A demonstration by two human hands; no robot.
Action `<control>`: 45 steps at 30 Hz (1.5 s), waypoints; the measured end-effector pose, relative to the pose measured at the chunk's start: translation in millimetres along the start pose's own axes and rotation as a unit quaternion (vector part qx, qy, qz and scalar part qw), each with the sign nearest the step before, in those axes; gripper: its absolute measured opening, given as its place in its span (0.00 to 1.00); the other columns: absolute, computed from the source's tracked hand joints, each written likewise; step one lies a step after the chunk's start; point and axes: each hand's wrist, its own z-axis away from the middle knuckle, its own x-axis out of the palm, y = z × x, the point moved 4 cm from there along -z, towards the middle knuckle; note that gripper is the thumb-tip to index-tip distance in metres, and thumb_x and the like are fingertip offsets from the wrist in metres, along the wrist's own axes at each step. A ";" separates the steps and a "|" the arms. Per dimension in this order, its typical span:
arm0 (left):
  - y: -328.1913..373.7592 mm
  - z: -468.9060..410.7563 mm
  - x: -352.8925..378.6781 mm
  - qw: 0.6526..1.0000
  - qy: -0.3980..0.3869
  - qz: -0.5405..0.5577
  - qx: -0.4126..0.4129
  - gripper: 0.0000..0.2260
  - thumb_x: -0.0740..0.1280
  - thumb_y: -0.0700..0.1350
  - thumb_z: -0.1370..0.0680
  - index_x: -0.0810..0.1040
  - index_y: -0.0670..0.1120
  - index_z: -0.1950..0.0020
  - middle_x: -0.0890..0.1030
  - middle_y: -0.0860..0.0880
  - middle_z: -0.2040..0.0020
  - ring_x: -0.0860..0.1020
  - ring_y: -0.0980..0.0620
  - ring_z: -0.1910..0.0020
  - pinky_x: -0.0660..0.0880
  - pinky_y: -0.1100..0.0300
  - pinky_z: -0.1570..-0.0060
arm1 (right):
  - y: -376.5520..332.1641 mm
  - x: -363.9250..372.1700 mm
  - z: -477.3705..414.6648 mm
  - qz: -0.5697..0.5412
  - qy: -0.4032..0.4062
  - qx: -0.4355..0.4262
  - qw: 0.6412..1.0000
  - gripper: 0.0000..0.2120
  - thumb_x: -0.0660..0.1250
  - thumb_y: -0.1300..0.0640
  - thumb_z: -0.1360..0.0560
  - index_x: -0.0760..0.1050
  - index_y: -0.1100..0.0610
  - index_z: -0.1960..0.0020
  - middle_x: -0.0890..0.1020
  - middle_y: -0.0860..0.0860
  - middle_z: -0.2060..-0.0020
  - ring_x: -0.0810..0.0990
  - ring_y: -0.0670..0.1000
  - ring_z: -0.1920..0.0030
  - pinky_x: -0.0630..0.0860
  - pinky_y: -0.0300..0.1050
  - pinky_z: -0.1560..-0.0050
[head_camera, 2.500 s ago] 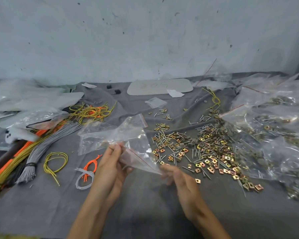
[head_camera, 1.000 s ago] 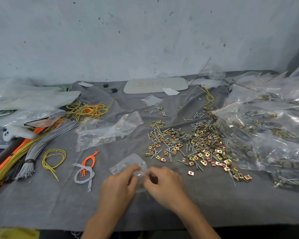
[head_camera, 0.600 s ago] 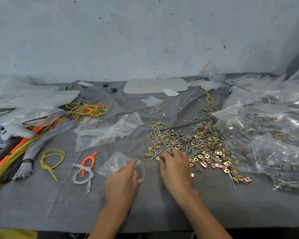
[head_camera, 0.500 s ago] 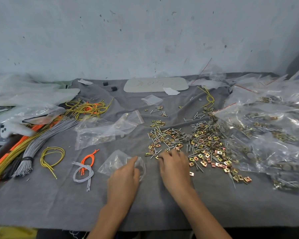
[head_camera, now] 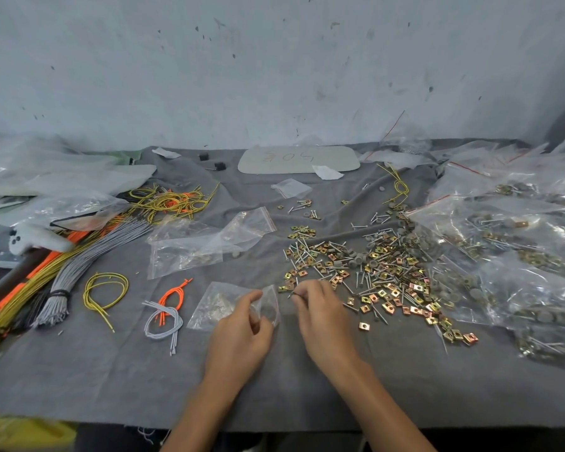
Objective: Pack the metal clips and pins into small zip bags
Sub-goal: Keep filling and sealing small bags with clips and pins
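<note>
- The small zip bag point(head_camera: 221, 306) lies on the grey-clothed counter point(head_camera: 111, 370), at about 10 o'clock from the left hand point(head_camera: 242, 331). A few pale bits seem to sit inside it, too blurred to name.
- The left hand's thumb and forefinger curl round the bag's right-hand edge, apparently its mouth, pinching the film and raising it a little off the cloth.
- The right hand point(head_camera: 323, 321) has its fingertips drawn together on a tiny metal piece point(head_camera: 293, 293), just beside the bag's mouth. Whether it is a clip or a pin I cannot tell.
- The loose pile of clips and pins point(head_camera: 375, 272) spreads at 1 to 2 o'clock from the right hand, its near edge close to the fingertips.
- Filled bags point(head_camera: 519, 256) are heaped at 3 o'clock of the pile, and empty bags point(head_camera: 203, 246) lie at 11 o'clock from the left hand.
- The bag film looks thin, limp and slippery, so it will likely fall shut unless one layer of the lip is held near the zip strip to keep the mouth gaping.
- The clips look light, stiff and sharp-cornered, best taken edge to edge between two fingertips.
- The pins are thin and apt to roll. Taking one by its shank and sliding it in lengthwise should spare the film from being pierced.
</note>
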 end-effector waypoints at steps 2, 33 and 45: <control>0.5 0.0 -0.2 1.000 -0.002 0.013 0.001 0.20 0.64 0.51 0.27 0.75 0.56 0.34 0.79 0.62 0.62 0.77 0.60 0.63 0.74 0.54 0.58 | -12.6 6.9 4.9 -0.052 -0.020 -0.020 0.998 0.01 0.65 0.57 0.20 0.74 0.53 0.49 0.73 0.45 0.51 0.75 0.48 0.56 0.72 0.44 0.55; -5.8 -1.0 0.9 0.998 0.032 0.052 0.009 0.21 0.61 0.49 0.28 0.77 0.55 0.36 0.76 0.59 0.65 0.76 0.58 0.65 0.73 0.57 0.60 | 8.5 27.6 -44.4 0.171 -0.107 -0.020 0.979 0.11 0.58 0.49 0.17 0.76 0.50 0.40 0.76 0.49 0.40 0.71 0.54 0.41 0.67 0.48 0.39; -6.3 -1.8 0.5 0.998 0.042 0.052 0.009 0.20 0.61 0.49 0.28 0.78 0.54 0.37 0.76 0.60 0.65 0.76 0.58 0.65 0.71 0.58 0.62 | 24.8 -5.1 -38.6 -0.244 0.017 0.154 0.957 0.08 0.65 0.56 0.20 0.82 0.48 0.46 0.81 0.42 0.62 0.79 0.43 0.60 0.76 0.42 0.57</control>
